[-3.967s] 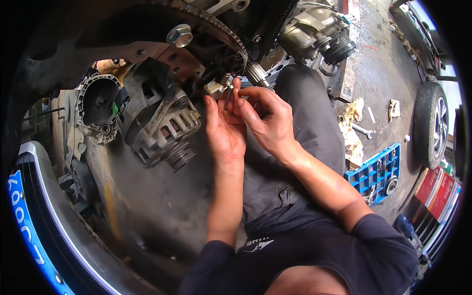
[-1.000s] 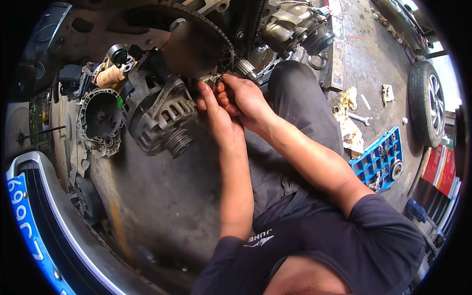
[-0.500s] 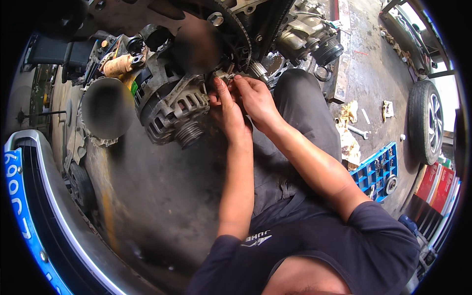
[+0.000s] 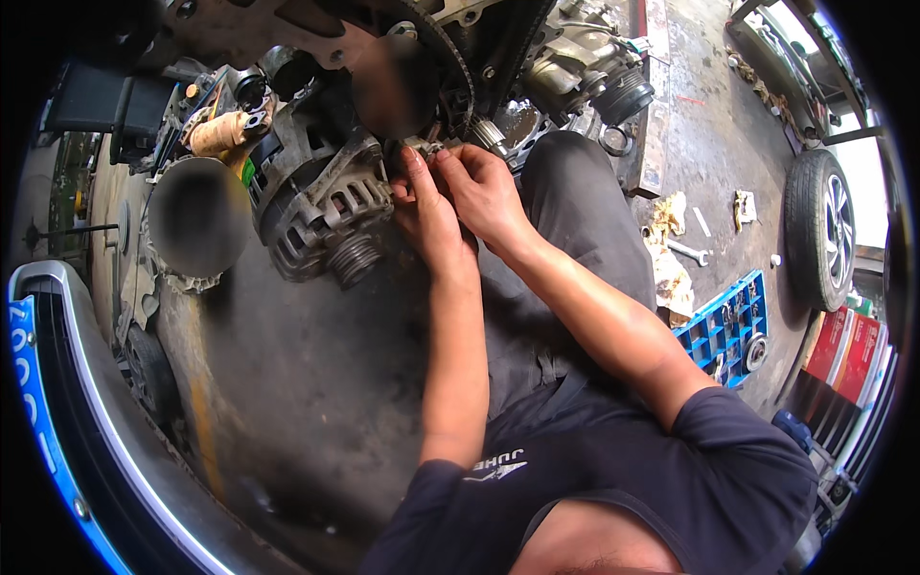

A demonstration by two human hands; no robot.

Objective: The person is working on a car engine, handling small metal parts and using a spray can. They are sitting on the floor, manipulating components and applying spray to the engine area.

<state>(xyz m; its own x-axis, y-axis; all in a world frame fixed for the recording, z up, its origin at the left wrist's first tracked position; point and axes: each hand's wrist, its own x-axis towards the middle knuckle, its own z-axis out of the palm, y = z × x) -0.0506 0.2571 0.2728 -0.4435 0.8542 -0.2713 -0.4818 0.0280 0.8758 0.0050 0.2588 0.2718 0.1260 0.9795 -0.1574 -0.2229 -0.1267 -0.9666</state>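
A small pale metal part [image 4: 428, 148] sits at the fingertips, alternator [image 4: 331, 216] toward nine o'clock, toothed sprocket [image 4: 488, 136] near two. It lies at twelve o'clock from the left hand [image 4: 431, 216], at ten from the right hand [image 4: 484, 192]; both are equally close, and its long axis is hidden. The right thumb and forefinger, nearly together, appear to pinch its edge; the left fingers curl, thumb raised, their hold impossible to tell. Around spreads a stained floor [image 4: 326, 402], with a blue compartment tray [image 4: 704, 331] toward four and a wheel [image 4: 822, 230] toward three.
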